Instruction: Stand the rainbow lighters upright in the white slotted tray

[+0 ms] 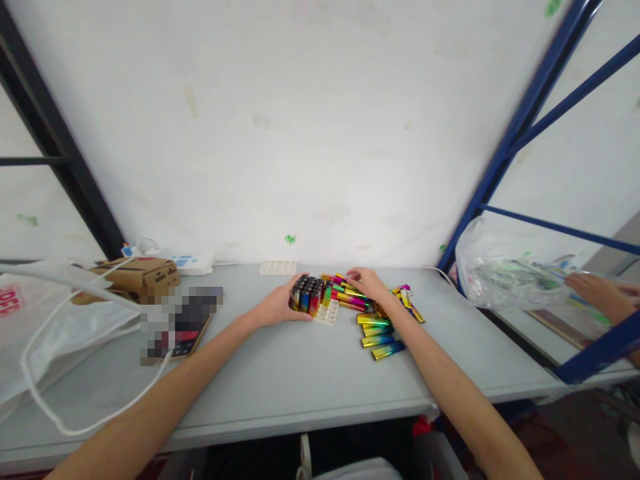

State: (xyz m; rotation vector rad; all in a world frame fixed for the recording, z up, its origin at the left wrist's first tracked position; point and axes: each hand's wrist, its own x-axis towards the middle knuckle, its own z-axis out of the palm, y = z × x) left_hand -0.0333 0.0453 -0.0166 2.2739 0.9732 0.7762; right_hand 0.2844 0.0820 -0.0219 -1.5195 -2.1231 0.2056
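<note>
Work with metallic multicoloured sticks on a grey desk [230, 393]. A block of upright, dark-topped sticks [309, 295] is clasped from the left by the left hand [280, 303], with the thumb placed along the near side. Open cells of a white tray [327, 313] are exposed at the block's right near edge. Loose sticks [376, 330] are scattered farther right, some fanned out on the near side. The right hand [367, 283] is placed over the far part of this pile, its fingers bent; whether a stick is gripped cannot be told. A second white tray [278, 268] is seen near the wall. At left, a phone [193, 327], partly pixelated, and a cardboard box [140, 277] are placed beside a white plastic bag [35, 333]. At far right, a co-worker's hand [595, 293] is seen beside clear plastic wrapping [493, 270].
</note>
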